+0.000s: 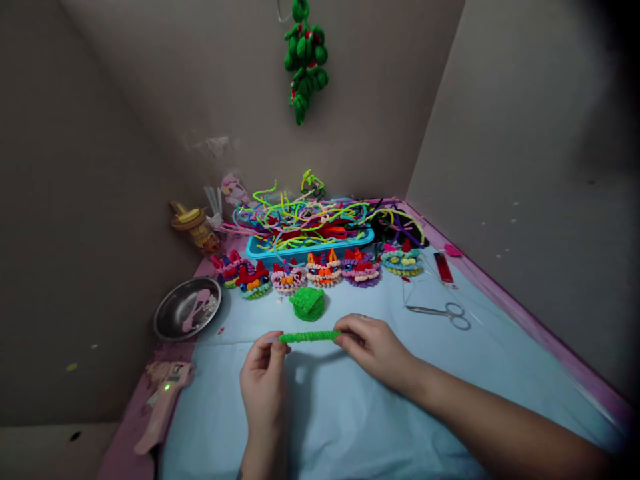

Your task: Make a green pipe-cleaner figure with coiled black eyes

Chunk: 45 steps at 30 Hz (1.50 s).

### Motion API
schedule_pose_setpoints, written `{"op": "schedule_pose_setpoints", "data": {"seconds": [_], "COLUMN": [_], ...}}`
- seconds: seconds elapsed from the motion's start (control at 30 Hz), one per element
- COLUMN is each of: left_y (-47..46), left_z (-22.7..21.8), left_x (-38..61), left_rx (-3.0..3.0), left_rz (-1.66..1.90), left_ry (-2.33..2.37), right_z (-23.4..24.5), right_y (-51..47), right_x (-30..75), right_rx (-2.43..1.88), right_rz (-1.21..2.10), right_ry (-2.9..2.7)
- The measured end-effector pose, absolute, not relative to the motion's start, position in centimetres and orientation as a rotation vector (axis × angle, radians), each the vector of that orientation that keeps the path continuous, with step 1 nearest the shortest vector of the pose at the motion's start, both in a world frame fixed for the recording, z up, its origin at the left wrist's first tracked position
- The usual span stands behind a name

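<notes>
Between my two hands a bright green fuzzy pipe cleaner coil (309, 337) stretches level above the table. My left hand (265, 363) pinches its left end, where a pale, thin tip shows by the thumb; what that tip belongs to is unclear. Thumb and fingers of my right hand (367, 343) close on the right end. Just beyond the coil lies a rounded green pipe cleaner piece (308, 304) with a pointed flap, touched by neither hand. Behind it stands a row of several colourful pipe cleaner animal heads (324, 269).
A blue tray (260, 252) heaped with pipe cleaners (310, 217) stands at the back. Scissors (445, 313) lie right, near a red packet (443, 268). At left are a metal bowl (167, 310) and a pink glue gun (163, 413). Green decorations (305, 57) hang overhead.
</notes>
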<state>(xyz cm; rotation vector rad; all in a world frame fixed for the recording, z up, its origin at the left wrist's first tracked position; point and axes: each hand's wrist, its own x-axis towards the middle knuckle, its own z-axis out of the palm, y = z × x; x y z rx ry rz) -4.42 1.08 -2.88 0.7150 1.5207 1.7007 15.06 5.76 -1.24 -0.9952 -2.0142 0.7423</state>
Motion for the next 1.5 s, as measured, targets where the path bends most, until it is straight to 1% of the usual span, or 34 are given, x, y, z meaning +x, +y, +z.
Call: {"op": "schedule_pose_setpoints", "data": {"seconds": [0.3, 0.63, 0.77, 0.97, 1.03, 1.1, 1.23, 1.3, 1.33, 1.37, 1.4, 1.43, 1.5], "left_y": [1.8, 2.3, 2.5, 1.6, 1.3, 1.2, 1.2, 0.7, 0.3, -0.1, -0.5, -0.8, -1.2], "left_z": [-3.1, -2.2, -2.3, -1.5, -1.2, -1.0, -0.5, -0.4, -0.3, -0.3, -0.2, 0.0, 0.2], "left_x": [-3.7, -3.4, -3.6, -2.7, -1.8, -1.1, -1.7, -3.1, -3.9, -4.6, -5.2, -5.8, -6.4], "left_rx": [0.498, 0.386, 0.414, 0.483, 0.51, 0.487, 0.321, 0.48, 0.685, 0.991, 1.369, 1.747, 2.26], "left_rz": [1.663, 1.74, 1.768, 1.747, 1.756, 1.815, 1.917, 1.98, 2.059, 2.063, 1.952, 1.737, 1.336], "left_ry": [1.42, 1.256, 1.22, 1.041, 0.971, 0.95, 1.01, 1.163, 1.336, 1.55, 1.723, 1.799, 1.838], "right_z": [-1.7, -1.9, -2.1, -2.3, -2.4, -2.4, -2.1, -1.8, -1.6, -1.5, -1.4, -1.3, -1.1], "right_y": [5.4, 4.8, 5.1, 5.3, 5.1, 4.8, 5.0, 5.3, 5.4, 5.6, 5.7, 5.8, 5.9], "right_x": [15.0, 14.4, 14.3, 14.1, 13.9, 13.8, 14.0, 14.4, 14.6, 14.9, 15.0, 15.2, 15.4], "right_rx": [-0.923, -0.933, -0.911, -0.944, -0.944, -0.93, -0.885, -0.869, -0.866, -0.866, -0.87, -0.88, -0.903], "right_rz": [0.477, 0.225, 0.299, 0.63, 0.68, 0.619, 0.387, 0.316, 0.305, 0.316, 0.352, 0.41, 0.547], "right_ry": [-2.25, -2.364, -2.298, -2.15, -2.14, -2.161, -2.187, -2.183, -2.189, -2.2, -2.213, -2.224, -2.227]}}
